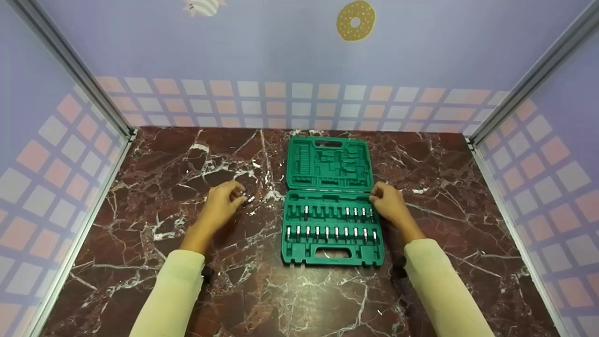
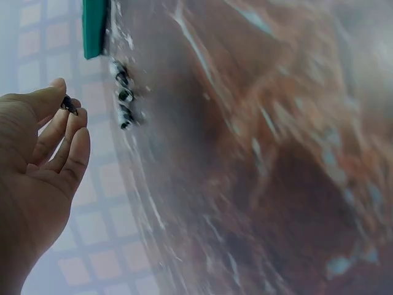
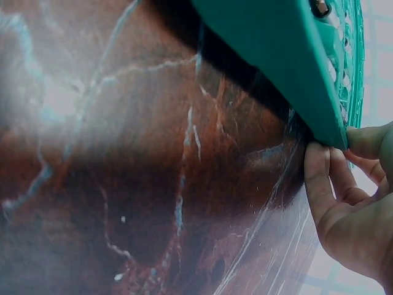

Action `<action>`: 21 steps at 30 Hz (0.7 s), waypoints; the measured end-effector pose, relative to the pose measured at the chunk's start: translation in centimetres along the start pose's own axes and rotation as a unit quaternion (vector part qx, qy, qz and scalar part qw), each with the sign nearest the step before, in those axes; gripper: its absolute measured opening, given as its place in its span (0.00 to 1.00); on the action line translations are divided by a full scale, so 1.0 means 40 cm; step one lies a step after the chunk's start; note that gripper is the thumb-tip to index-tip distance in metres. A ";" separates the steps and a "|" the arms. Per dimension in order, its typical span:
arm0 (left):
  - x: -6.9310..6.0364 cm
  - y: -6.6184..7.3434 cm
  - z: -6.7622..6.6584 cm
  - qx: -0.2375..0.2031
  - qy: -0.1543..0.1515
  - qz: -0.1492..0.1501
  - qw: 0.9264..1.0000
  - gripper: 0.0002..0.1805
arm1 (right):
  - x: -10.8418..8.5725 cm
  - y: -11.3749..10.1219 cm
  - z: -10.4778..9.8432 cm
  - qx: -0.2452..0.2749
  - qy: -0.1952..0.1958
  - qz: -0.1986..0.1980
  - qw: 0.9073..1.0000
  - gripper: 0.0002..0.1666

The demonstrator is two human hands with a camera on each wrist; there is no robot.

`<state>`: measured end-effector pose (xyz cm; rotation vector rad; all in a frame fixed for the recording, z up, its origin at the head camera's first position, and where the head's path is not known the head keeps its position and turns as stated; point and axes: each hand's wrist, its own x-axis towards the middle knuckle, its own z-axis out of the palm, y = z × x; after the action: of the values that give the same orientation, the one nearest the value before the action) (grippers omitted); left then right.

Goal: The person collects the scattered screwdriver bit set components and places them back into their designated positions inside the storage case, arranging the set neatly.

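Left hand (image 1: 222,201) pinches a small dark metal piece (image 2: 69,106), maybe a bit socket, kinda blurry; right hand (image 1: 389,201) grips the open green socket case (image 1: 302,254) by its edge.

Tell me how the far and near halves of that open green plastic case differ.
The green plastic far half shows no bits; the green plastic near half carries two rows of silver metal bits. The far half has recesses of varied shapes; the near half, mostly repeated slots. Both are green and lie open.

Green plastic case (image 1: 299,260), shiny metal sockets (image 1: 327,232), glossy marbled tabletop (image 1: 252,299)
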<state>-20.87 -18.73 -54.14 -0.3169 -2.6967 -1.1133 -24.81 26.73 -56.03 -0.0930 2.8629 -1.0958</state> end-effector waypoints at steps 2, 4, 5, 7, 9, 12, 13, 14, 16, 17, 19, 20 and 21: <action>0.003 0.016 0.004 -0.005 -0.002 0.001 1.000 0.10 | 0.001 0.002 0.000 -0.005 0.003 -0.004 1.000 0.02; 0.005 0.034 0.007 -0.011 -0.005 0.001 1.000 0.10 | 0.002 0.003 0.000 -0.005 0.006 -0.006 1.000 0.02; 0.006 0.041 0.009 -0.016 -0.006 0.003 1.000 0.10 | 0.003 0.004 0.000 -0.006 0.008 -0.007 1.000 0.02; 0.009 0.055 0.016 -0.025 -0.007 0.008 1.000 0.10 | 0.005 0.006 0.001 -0.006 0.012 -0.009 1.000 0.02; 0.011 0.067 0.025 -0.039 -0.007 0.014 0.999 0.09 | 0.005 0.005 0.002 -0.002 0.012 -0.006 1.000 0.02; 0.012 0.086 0.039 -0.061 -0.007 0.023 0.998 0.09 | 0.004 0.004 0.004 0.000 0.011 -0.003 1.000 0.02; 0.013 0.094 0.043 -0.067 -0.008 0.025 0.997 0.09 | 0.003 0.003 0.004 0.002 0.010 -0.001 1.000 0.02; 0.013 0.101 0.049 -0.073 -0.009 0.027 0.997 0.09 | 0.003 0.003 0.004 0.002 0.009 0.000 1.000 0.03; 0.015 0.117 0.058 -0.082 -0.013 0.030 0.996 0.09 | 0.001 0.002 0.004 0.003 0.008 0.001 1.000 0.03; 0.016 0.126 0.062 -0.089 -0.016 0.029 0.996 0.09 | 0.001 0.001 0.004 0.005 0.008 0.003 1.000 0.02; 0.018 0.145 0.070 -0.102 -0.023 0.027 0.994 0.09 | 0.000 0.001 0.003 0.006 0.008 0.005 1.000 0.02; 0.020 0.154 0.073 -0.108 -0.027 0.026 0.993 0.09 | 0.000 0.001 0.003 0.006 0.008 0.005 1.000 0.02; 0.022 0.163 0.076 -0.114 -0.033 0.025 0.993 0.09 | 0.000 0.001 0.003 0.007 0.008 0.004 1.000 0.02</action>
<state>-20.24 -11.93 -51.66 -0.4617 -2.6032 -1.4215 -24.79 26.68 -56.12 -0.0716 2.8662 -1.1191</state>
